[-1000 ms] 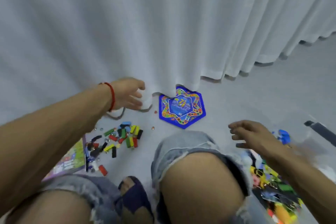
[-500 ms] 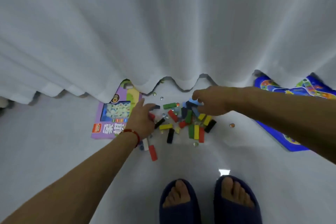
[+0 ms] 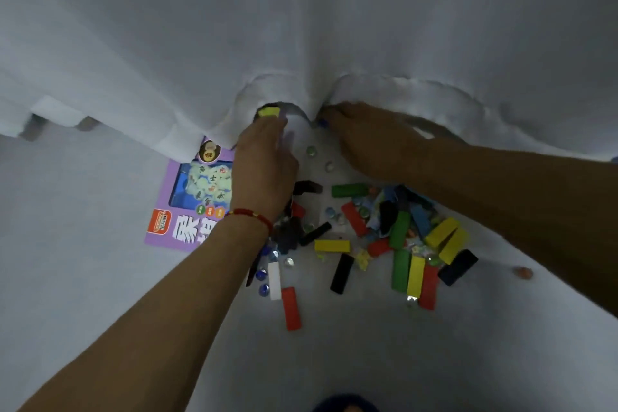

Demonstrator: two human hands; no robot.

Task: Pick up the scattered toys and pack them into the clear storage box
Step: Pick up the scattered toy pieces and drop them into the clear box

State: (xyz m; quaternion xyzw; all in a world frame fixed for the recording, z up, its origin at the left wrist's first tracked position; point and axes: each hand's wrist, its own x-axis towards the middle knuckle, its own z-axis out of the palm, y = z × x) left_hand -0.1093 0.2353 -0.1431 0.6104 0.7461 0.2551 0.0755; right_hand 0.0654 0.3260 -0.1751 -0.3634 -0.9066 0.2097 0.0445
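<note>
We see the task at an early stage: many coloured wooden blocks (image 3: 401, 244) and glass marbles (image 3: 311, 151) lie scattered on the pale floor (image 3: 100, 278) beside the purple game box (image 3: 197, 197), their long axes pointing many ways; no storage box is visible. The left hand (image 3: 264, 164) reaches for a yellow block (image 3: 269, 111) under the white curtain (image 3: 301, 27); the right hand (image 3: 364, 140) also reaches there. We cannot tell either grip.
</note>
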